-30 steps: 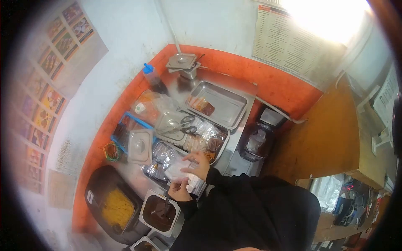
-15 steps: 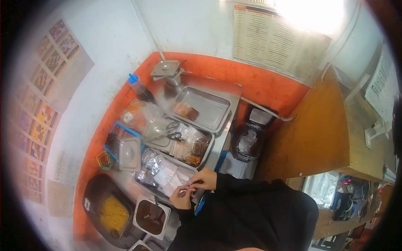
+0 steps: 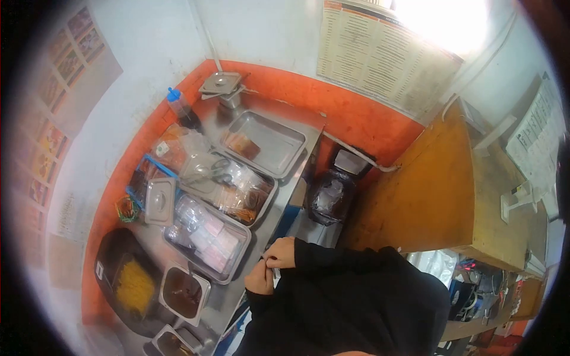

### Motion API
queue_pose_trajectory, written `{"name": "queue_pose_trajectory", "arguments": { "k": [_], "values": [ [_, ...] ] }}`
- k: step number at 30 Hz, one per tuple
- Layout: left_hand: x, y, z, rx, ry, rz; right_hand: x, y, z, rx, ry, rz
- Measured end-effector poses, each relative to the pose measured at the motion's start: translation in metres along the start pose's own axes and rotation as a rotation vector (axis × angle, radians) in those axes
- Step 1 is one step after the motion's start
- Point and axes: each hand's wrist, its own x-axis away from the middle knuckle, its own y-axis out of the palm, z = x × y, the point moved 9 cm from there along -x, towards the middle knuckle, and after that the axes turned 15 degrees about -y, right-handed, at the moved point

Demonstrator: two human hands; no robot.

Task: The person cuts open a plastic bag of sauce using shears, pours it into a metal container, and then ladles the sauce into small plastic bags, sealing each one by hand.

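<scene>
My left hand (image 3: 259, 279) and my right hand (image 3: 281, 253) meet in front of my body, just off the counter's front edge. The fingers of both are curled and pressed together. Whatever they may pinch is too small or hidden to make out. Nearest to them on the counter is a metal tray (image 3: 221, 274) with small white and pinkish packets (image 3: 217, 242) and clear plastic wrapping (image 3: 189, 215). Behind it stands a second metal tray (image 3: 270, 199) with plastic bags and brownish packets. Scissors (image 3: 222, 173) lie near that tray's back edge.
A shallow metal tray (image 3: 287, 121) with a brown packet lies farther back. To the left are a steel lid (image 3: 160, 202), a blue basket (image 3: 155, 161), a blue-capped bottle (image 3: 184, 110), a black tub (image 3: 110, 252) of yellow food and a sauce pan (image 3: 184, 291). A black-lined bin (image 3: 328, 199) stands beyond the counter.
My hands have drawn back from over the packet tray's near corner to beyond the counter's edge, still together. The counter has shifted left in view as the camera turned.
</scene>
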Motion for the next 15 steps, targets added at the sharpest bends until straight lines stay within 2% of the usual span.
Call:
{"name": "queue_pose_trajectory", "arguments": {
  "k": [2,4,6,8,10,11,13,15],
  "values": [
    [0.004,0.013,-0.009,-0.124,0.037,-0.075,0.005,0.009,0.005,0.032,0.025,0.016],
    [0.006,0.020,-0.011,-0.117,0.019,-0.010,0.007,0.018,0.009,0.062,0.046,0.036],
    [0.010,0.020,-0.025,-0.096,-0.060,0.163,0.011,0.011,0.011,0.143,0.067,0.182],
    [0.015,0.022,-0.023,-0.036,-0.103,0.202,0.014,0.010,0.009,0.156,0.069,0.181],
    [0.018,0.027,-0.019,-0.138,-0.139,0.264,0.022,0.005,0.016,0.185,0.077,0.265],
    [0.020,0.028,-0.016,-0.261,-0.144,0.302,0.026,-0.002,0.017,0.262,0.127,0.252],
    [0.019,0.038,-0.022,-0.220,-0.189,0.254,0.033,0.005,0.037,0.355,0.190,0.169],
    [0.017,0.049,-0.014,-0.277,-0.145,0.136,0.037,-0.004,0.031,0.212,0.149,0.056]
  ]
}}
